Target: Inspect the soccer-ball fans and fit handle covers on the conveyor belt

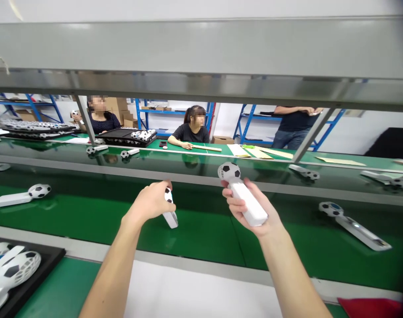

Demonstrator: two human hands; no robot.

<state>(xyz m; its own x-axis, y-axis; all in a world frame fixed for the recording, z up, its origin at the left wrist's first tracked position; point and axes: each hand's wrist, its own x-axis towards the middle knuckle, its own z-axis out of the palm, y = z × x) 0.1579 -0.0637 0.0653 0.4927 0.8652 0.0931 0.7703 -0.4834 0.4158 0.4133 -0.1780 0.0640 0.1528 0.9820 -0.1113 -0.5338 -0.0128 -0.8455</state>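
Note:
My left hand (pixel 153 201) is closed round the football-patterned head of a white device (pixel 170 218), whose handle points down at the green belt (pixel 201 238). To the right, my right hand (pixel 250 207) grips the white handle of a second football-headed device (pixel 249 203), its ball end tilted up and to the left. On the belt at the far left lies another such device (pixel 14 198). At the right, one more device (pixel 356 229) rests with the inside of its handle showing.
A black tray (pixel 52 260) of football-headed devices sits at the lower left. White paper (pixel 194 291) covers the near edge, with red material (pixel 370 308) at the lower right. Slanted metal posts (pixel 312 134) hold up an overhead beam (pixel 201 84). Three people are across the belt.

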